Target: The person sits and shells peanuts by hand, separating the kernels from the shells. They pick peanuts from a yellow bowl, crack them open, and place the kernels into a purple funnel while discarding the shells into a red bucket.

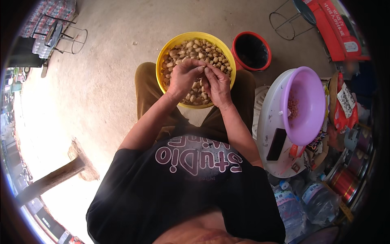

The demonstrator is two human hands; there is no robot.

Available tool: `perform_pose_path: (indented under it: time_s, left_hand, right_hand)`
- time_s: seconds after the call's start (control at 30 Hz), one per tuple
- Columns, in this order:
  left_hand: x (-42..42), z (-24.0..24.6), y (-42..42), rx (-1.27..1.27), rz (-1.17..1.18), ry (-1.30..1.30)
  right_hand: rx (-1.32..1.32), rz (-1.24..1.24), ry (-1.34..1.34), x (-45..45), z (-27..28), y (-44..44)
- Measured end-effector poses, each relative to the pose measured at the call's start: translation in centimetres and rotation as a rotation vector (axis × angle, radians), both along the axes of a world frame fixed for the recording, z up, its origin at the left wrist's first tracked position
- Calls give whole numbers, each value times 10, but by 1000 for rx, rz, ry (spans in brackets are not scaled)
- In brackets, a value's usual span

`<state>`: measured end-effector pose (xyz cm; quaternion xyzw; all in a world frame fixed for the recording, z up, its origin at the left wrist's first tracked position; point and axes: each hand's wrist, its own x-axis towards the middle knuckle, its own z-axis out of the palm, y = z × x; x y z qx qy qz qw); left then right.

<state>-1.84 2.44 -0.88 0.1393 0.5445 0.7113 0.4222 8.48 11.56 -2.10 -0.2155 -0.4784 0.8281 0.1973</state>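
Between my knees sits a yellow basin (159,65) filled with unshelled peanuts (192,97). Over it, my left hand (186,76) and my right hand (217,83) meet at the fingertips. They pinch one small peanut (203,67), mostly hidden by the thumbs and fingers. To the right, a purple plastic basin (308,106) rests tilted on a round white table (269,122). Shelled peanut kernels (293,106) lie in the bottom of that basin.
A red bucket (234,50) lined with a black bag stands just beyond the yellow basin. On the white table lies a black phone (276,144). Large water bottles (289,207) stand at lower right. Stools (304,12) and a wooden post (51,180) are farther off.
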Motion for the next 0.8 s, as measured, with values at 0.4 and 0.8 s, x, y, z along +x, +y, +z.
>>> perform_pose_path:
  time_s: [0.4, 0.8]
  left_hand:
    - [14, 10, 7, 90, 57, -15]
    - [22, -7, 16, 218, 128, -453]
  right_hand:
    - [128, -37, -55, 4, -2, 1]
    - [205, -154, -78, 4, -2, -3]
